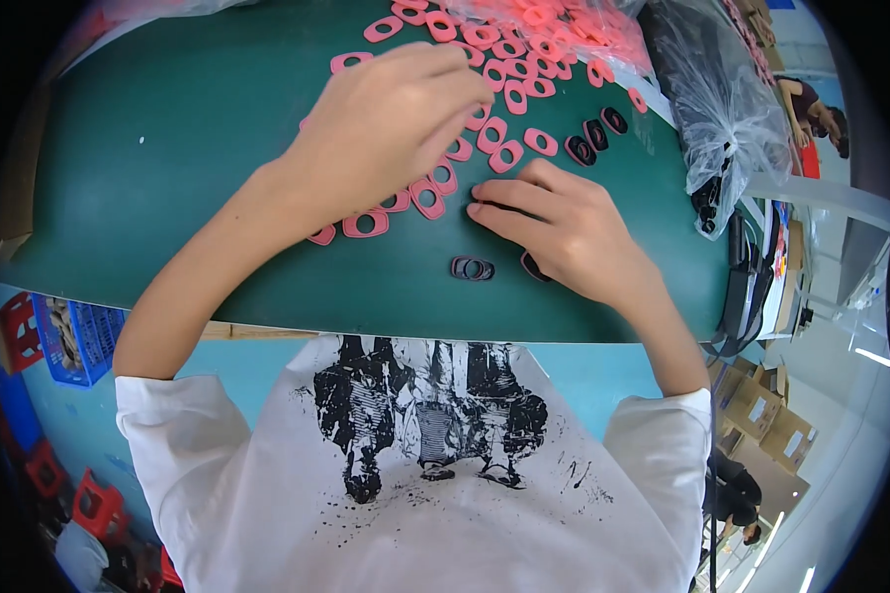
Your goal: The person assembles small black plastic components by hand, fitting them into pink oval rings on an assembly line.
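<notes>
Partly between the hands — pink rings

One head-worn fisheye camera is looking down, quite near, over the left hand and right hand; farther from them, the view is bending, perhaps unclear.

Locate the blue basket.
In the head view, the blue basket is at the left, just below the front edge of the green table and beside a red plastic object.
</notes>
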Demonstrator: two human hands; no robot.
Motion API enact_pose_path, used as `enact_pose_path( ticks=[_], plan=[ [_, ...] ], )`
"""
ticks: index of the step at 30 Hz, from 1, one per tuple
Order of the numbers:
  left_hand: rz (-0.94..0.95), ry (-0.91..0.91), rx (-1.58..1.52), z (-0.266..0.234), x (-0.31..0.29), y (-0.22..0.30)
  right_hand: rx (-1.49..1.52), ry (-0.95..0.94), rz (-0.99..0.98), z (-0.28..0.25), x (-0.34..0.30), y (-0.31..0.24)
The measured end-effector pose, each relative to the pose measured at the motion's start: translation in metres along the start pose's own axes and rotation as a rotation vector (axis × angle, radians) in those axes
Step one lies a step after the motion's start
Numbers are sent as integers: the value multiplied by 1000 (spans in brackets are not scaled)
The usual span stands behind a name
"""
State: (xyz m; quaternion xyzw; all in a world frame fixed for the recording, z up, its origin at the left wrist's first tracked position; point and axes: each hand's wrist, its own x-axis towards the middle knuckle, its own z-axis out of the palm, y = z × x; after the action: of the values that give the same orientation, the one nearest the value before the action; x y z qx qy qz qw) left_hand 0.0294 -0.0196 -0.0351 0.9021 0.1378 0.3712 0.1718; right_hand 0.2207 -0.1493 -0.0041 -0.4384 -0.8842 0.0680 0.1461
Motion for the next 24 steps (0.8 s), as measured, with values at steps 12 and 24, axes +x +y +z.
enact_pose_path(
  ticks=[12, 24],
  plan=[
    [129, -366, 47, -9, -36, 84, 104, -21, 14, -6, 0, 15],
    [-61, -341, 129, 22, -73, 115, 179, -77, 118, -15, 6, -1]
  ],
)
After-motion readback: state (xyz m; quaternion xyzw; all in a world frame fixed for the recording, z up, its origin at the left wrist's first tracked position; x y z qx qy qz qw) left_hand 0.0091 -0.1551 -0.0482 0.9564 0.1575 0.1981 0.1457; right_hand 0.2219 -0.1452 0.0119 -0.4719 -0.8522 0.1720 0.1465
